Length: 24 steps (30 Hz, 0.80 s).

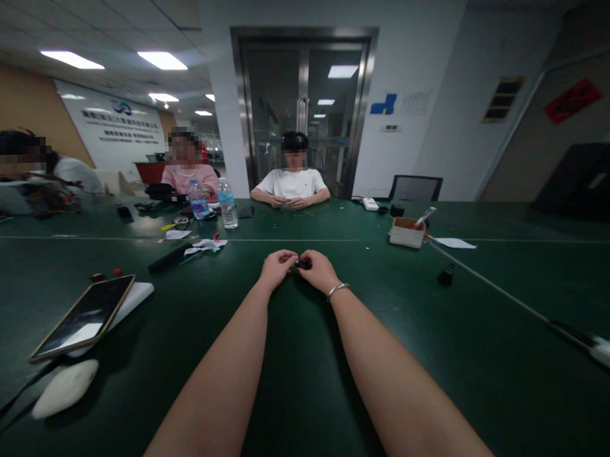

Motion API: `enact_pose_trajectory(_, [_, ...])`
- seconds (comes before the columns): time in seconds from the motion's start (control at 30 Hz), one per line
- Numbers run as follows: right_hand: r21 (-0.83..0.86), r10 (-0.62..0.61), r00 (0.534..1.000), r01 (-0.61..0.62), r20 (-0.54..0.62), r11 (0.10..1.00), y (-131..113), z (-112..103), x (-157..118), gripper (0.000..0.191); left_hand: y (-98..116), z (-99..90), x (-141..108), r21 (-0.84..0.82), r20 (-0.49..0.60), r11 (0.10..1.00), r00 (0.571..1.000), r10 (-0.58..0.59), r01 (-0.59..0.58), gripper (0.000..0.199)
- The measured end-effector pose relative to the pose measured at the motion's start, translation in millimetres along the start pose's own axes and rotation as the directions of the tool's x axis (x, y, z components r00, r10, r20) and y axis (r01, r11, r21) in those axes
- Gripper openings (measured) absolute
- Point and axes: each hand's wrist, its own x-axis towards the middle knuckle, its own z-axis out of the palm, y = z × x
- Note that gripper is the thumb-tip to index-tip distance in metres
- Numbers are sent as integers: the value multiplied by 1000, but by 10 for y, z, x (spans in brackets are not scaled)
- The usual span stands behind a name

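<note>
Both arms reach forward over the dark green table (309,361), and the hands meet near its middle. A small black object (302,263) sits in the fingers of my right hand (317,269), which has a silver bangle at the wrist. Its kind is too small and dark to make out. My left hand (276,269) is closed in a pinch right beside it, fingertips close to the black object. Whatever those left fingers hold is mostly hidden.
At left lie a phone (85,316) on a white item and a pale rounded object (65,389). Two water bottles (227,203) stand farther back. A small box (406,233) with a pen and a black clip-like item (445,274) are at right. Several people sit around the table.
</note>
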Motion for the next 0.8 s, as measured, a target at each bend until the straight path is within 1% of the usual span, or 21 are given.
enact_pose_trajectory(0.1, [-34, -16, 1000, 16, -3, 999, -42, -17, -2, 17, 2, 0, -2, 164, -68, 986, 997, -29, 40, 36])
enact_pose_trajectory(0.2, [-52, -29, 1000, 29, -1, 998, -78, -28, -4, 22, 55, -1, -31, 347, -106, 938, 994, 10, 28, 42])
enact_pose_trajectory(0.27, [-60, -39, 999, 40, 5, 997, -89, -23, -3, 25, 94, -5, -54, 421, -121, 907, 992, 36, 18, 44])
enact_pose_trajectory(0.33, [-62, -36, 999, 37, 18, 997, -85, -5, -1, 26, 118, -16, -67, 455, -145, 890, 989, 36, 34, 47])
enact_pose_trajectory(0.4, [-37, 0, 999, 2, 44, 999, -66, 18, 2, 26, 124, -38, -65, 449, -188, 891, 982, 22, 66, 49])
enact_pose_trajectory(0.47, [5, 71, 995, -72, 70, 997, -38, 35, 7, 26, 122, -59, -48, 413, -236, 907, 972, 13, 88, 51])
enact_pose_trajectory(0.53, [29, 155, 984, -158, 83, 987, -12, 37, 11, 25, 128, -62, -23, 356, -257, 932, 966, 24, 71, 51])
enact_pose_trajectory(0.6, [3, 234, 969, -235, 75, 972, 10, 21, 13, 26, 148, -29, -6, 287, -221, 958, 974, 49, 17, 49])
enact_pose_trajectory(0.67, [-48, 287, 956, -284, 60, 958, 32, -4, 12, 27, 176, 36, -10, 237, -125, 970, 989, 83, -52, 46])
enact_pose_trajectory(0.73, [-98, 311, 948, -304, 66, 947, 61, -35, 9, 31, 203, 110, -39, 245, -11, 963, 992, 123, -117, 41])
enact_pose_trajectory(0.8, [-109, 287, 953, -277, 92, 955, 96, -83, 13, 39, 220, 160, -81, 286, 70, 946, 988, 136, -150, 38])
